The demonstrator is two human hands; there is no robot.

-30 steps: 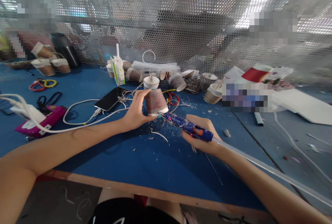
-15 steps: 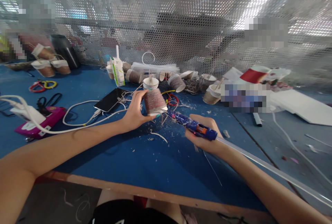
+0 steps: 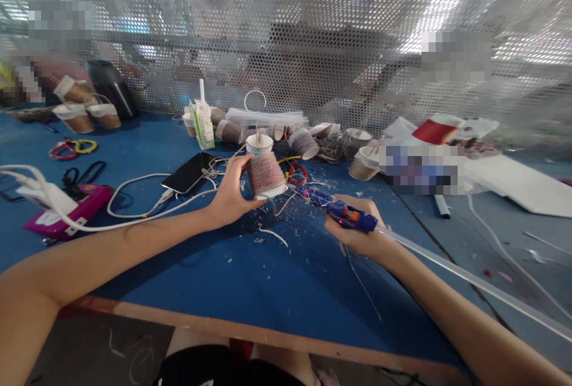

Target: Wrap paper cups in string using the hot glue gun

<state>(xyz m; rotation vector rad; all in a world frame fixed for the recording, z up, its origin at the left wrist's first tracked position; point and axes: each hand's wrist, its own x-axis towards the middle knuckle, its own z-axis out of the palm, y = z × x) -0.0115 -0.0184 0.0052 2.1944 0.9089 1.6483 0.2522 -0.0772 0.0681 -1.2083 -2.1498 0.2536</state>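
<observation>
My left hand (image 3: 232, 194) grips a paper cup (image 3: 267, 176) wound with brownish-red yarn, thumb below and fingers above, the cup tilted over the table. Behind it stands another white-rimmed cup (image 3: 259, 143) with sticks in it. In my right hand (image 3: 357, 228) is a blue hot glue gun (image 3: 333, 207), a long clear glue stick (image 3: 447, 264) running out of its back along my forearm. Its nozzle points at the cup's lower right edge, a small gap apart. Thin glue strands and yarn hang near the nozzle.
A phone (image 3: 188, 173) with a white cable and a magenta power strip (image 3: 71, 213) lie on the left. Scissors (image 3: 71, 149), a drink carton (image 3: 203, 124) and several yarn-wrapped cups (image 3: 304, 143) stand farther back. White board (image 3: 522, 183) lies right. Scraps litter the blue table (image 3: 250, 279).
My right hand has drawn the glue gun slightly to the right, away from the cup's edge. The left hand and the cup have hardly moved.
</observation>
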